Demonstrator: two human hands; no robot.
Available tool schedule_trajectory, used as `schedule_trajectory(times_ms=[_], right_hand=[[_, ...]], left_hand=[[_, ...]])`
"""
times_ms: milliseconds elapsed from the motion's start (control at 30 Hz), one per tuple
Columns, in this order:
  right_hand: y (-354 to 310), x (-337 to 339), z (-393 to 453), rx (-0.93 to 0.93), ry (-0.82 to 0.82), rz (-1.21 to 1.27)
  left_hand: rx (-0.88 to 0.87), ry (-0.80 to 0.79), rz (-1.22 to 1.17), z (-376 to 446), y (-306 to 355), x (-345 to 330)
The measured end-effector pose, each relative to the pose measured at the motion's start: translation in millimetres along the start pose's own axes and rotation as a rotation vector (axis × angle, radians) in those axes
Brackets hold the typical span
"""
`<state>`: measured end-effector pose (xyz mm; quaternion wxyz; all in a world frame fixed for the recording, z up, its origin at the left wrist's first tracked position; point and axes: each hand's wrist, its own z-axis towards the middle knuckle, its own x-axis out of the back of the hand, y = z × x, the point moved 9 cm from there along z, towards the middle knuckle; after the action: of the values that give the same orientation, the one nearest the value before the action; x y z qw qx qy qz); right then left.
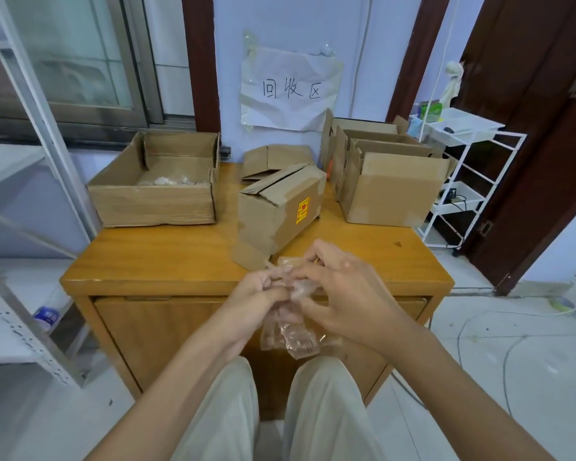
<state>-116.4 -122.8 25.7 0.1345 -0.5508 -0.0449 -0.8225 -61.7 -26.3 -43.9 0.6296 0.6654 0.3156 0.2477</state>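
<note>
Low in the centre of the frame, just before the surface's [180,261] front edge, the left hand [256,294] and right hand [343,294] both pinch a crumpled clear plastic bag [293,334], which looks light, limp and slippery, best gripped at its bunched top.

The paper sign [290,89] on the wall reads "回收区".

Clear plastic bag [290,337]: crumpled, glossy, see-through. Top bunched, pinched between your left hand [254,299] and right hand [346,294]. Lower part hangs loose before wooden cabinet [163,257] front edge.
</note>
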Motion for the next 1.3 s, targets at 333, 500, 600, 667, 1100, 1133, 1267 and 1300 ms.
schedule_trajectory(times_ms=[333,500,600,667,1100,1133,1267,1300], right_hand=[[-7.6,-1.8,-23.4,-0.068,0.063,0.162],[19.3,-12.4,-20.6,-0.312,0.006,0.450],[23.4,-10.7,-15.6,-0.328,0.049,0.712],[33.0,-10.1,-16.6,-0.382,0.110,0.844],[12.0,-21.8,-33.7,-0.228,0.103,0.698],[13.0,-21.1,-33.1,-0.240,0.125,0.670],[19.1,-15.9,-25.5,-0.293,0.164,0.577],[19.9,-13.8,-23.3,-0.294,0.173,0.563]], left_hand=[[-0.032,-0.071,-0.191,-24.7,-11.3,-8.4],[-0.072,-0.146,-0.122,-28.8,-8.6,-11.1],[-0.079,-0.148,-0.101,-29.2,-5.8,-8.7],[-0.065,-0.060,-0.057,-28.1,-7.5,-1.6],[0.008,0.184,-0.170,-28.1,-29.8,21.2],[0.004,0.166,-0.186,-27.5,-29.3,18.4],[-0.052,0.094,-0.282,-26.9,-16.7,6.6],[-0.071,0.083,-0.274,-26.4,-12.4,5.6]])
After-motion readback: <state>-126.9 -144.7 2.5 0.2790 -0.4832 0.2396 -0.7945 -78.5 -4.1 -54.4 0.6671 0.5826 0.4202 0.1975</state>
